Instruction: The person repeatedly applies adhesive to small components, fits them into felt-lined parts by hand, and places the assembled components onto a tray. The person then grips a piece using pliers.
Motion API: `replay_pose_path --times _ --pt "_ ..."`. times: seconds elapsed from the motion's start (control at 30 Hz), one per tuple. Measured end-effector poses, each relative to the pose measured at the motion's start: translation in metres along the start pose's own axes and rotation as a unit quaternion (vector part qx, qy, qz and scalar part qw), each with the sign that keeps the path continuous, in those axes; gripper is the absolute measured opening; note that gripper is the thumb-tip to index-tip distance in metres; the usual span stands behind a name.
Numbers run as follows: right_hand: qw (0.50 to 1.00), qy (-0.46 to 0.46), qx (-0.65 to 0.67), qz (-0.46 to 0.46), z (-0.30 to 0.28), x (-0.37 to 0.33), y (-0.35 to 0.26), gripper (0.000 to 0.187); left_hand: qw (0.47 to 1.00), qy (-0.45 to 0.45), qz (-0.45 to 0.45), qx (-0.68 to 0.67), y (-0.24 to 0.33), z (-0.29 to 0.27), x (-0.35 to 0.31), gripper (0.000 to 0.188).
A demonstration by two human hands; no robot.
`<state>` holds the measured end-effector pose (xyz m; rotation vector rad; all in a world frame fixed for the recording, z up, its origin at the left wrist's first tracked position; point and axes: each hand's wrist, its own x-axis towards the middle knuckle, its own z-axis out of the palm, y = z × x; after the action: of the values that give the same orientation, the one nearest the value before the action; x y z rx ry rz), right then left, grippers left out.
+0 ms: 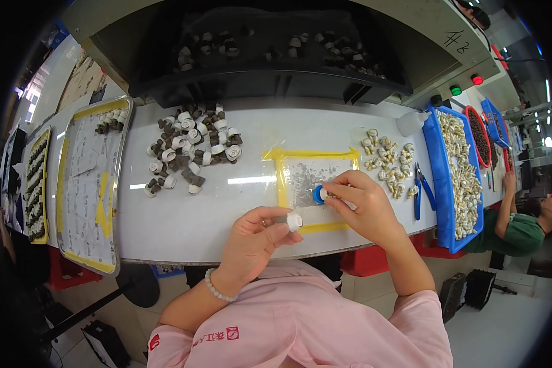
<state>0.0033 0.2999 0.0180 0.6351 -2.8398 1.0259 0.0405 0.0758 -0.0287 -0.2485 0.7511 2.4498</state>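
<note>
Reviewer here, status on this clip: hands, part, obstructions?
Left hand holding white fitting. Right hand at blue round piece, exact hold unclear. Blue-handled pliers lying right of the yellow-taped square, out of the way.

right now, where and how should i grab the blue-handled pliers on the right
Probably best to take the pliers around both blue handles, coming from the person's near side, with the right hand once free: the handles spread toward the person, while the tips point away. The blue bin stands close on their right, so that side looks tighter.
</note>
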Motion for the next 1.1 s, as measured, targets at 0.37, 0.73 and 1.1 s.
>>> replay_pose_path --times 0.37,0.73,1.1 --pt "0.98 -0.012 0.197 0.025 -0.004 -0.005 -0.015 0.024 0.996 -0.015 0.062 0.06 -0.01 -0.004 0.004 0.023" --pt "0.952 -0.062 0.294 0.057 0.011 -0.012 -0.018 0.029 0.983 0.022 0.12 0.138 -0.021 0.001 0.001 0.022" --pt "0.943 -0.094 0.306 0.089 0.007 -0.015 -0.013 0.027 0.981 0.0 0.095 0.168 -0.019 -0.003 0.004 0.02"
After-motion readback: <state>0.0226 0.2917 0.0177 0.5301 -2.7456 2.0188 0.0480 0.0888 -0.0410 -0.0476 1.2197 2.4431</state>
